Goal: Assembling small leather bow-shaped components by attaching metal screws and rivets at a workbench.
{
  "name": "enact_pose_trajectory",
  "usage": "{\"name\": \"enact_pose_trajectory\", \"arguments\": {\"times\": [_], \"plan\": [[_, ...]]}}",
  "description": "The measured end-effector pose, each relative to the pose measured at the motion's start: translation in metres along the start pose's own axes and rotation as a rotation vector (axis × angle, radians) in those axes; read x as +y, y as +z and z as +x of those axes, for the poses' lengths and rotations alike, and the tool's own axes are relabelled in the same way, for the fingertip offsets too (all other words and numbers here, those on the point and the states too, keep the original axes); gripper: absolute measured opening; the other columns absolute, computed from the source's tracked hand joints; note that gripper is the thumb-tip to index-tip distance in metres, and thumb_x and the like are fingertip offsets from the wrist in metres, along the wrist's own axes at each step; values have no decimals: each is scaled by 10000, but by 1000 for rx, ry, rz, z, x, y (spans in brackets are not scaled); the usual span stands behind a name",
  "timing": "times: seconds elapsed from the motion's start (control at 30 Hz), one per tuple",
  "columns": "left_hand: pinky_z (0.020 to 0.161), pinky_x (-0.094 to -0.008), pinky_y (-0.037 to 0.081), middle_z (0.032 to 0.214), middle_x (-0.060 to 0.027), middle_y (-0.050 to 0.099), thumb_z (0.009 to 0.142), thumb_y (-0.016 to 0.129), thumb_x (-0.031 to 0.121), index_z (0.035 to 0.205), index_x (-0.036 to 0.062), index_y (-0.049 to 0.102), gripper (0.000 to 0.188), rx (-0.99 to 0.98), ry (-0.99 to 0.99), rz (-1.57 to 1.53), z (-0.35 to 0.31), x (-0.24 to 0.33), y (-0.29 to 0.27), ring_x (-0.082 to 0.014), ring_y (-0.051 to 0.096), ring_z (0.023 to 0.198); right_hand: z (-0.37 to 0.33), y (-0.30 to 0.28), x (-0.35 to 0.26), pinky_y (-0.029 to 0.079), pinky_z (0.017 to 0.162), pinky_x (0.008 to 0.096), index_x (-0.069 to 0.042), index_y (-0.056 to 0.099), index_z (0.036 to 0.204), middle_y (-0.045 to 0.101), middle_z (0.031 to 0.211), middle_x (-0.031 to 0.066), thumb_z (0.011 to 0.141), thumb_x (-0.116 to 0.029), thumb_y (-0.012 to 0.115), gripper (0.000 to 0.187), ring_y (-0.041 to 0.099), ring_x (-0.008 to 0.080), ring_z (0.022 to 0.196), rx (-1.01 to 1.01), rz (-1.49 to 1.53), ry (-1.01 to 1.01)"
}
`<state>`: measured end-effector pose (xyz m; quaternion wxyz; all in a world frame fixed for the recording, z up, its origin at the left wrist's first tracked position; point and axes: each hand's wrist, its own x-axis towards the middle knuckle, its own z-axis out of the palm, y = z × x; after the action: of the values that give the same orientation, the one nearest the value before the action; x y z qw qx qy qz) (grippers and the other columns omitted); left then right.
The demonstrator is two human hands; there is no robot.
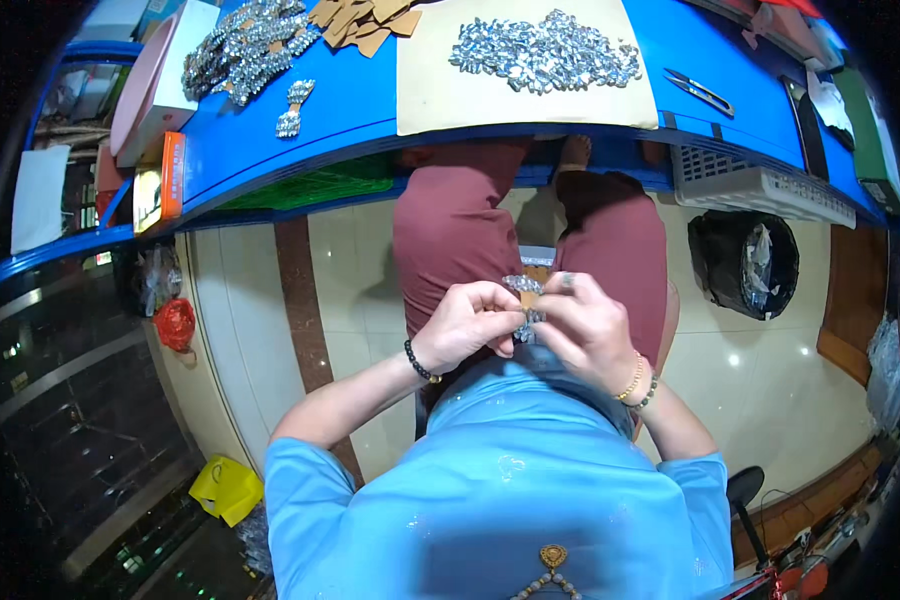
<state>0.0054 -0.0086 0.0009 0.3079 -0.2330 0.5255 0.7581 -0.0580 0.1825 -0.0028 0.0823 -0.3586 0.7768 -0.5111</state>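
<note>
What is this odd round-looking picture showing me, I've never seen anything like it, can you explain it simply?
No machine here: these are a person's own bare hands. A wide fisheye camera on their head looks down, so straight edges bend. The left hand and right hand hold a small silvery piece with a tan middle. On the blue table lie a heap of silvery pieces, a single one, tan pieces, a pale board bearing shiny beads, and snips.

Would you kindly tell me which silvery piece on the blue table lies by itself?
The bow-shaped piece with a brown middle, between the heap and the near edge of the blue table; the others lie piled.
</note>
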Motion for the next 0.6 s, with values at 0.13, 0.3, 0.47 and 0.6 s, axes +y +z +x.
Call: {"name": "enact_pose_trajectory", "arguments": {"times": [0.13,0.3,0.47,0.6], "plan": [[570,-203,500,798,-40,610,843,591,62,906,-5,571,94,27,55,118,3,-5,1,-77,592,630,13,-1,-11,440,527,240,7,563,913,582,866,87,788,4,583,127,570,97,683,10,142,-179],[530,-187,435,761,-18,566,802,597,26,853,-24,564,78,193,324,390,1,-8,-7,-51,534,593,8,-32,-25,413,502,213,-7,506,855,593,819,71,859,-40,525,39,559,87,641,-122,859,505],[575,-199,440,812,-33,526,770,603,-29,834,-29,566,74,345,516,625,-4,-4,-15,-68,547,676,7,-70,-7,391,455,210,-13,497,833,570,708,50,875,-43,500,52,491,65,511,558,640,268],[547,-209,437,794,-52,531,734,622,-35,817,-23,570,98,385,532,505,1,-9,-9,-75,531,634,21,-29,-19,388,440,209,-14,530,816,534,645,22,865,-66,533,72,462,52,485,232,161,246]]}}
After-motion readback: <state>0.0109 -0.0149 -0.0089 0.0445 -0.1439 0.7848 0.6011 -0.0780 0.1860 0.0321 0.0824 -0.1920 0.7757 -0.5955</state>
